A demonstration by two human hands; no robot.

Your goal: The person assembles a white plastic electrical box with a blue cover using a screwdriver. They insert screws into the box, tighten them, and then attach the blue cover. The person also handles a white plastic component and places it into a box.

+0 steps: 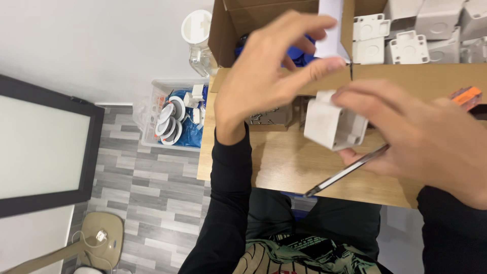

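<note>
right fingers (355,99): i see them curled over a white plastic box (335,127), with a thin metal tool (347,171) pinched lower in the same hand.
left fingers (309,28): spread open, holding nothing, above the box.
box: held over the counter (284,167).
risk: one hand carries two things; box may slip, tool may jab.

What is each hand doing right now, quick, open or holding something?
Left hand: open, fingers spread above the cardboard box, holding nothing.
Right hand: closed on a white plastic box and a thin metal tool.
</note>
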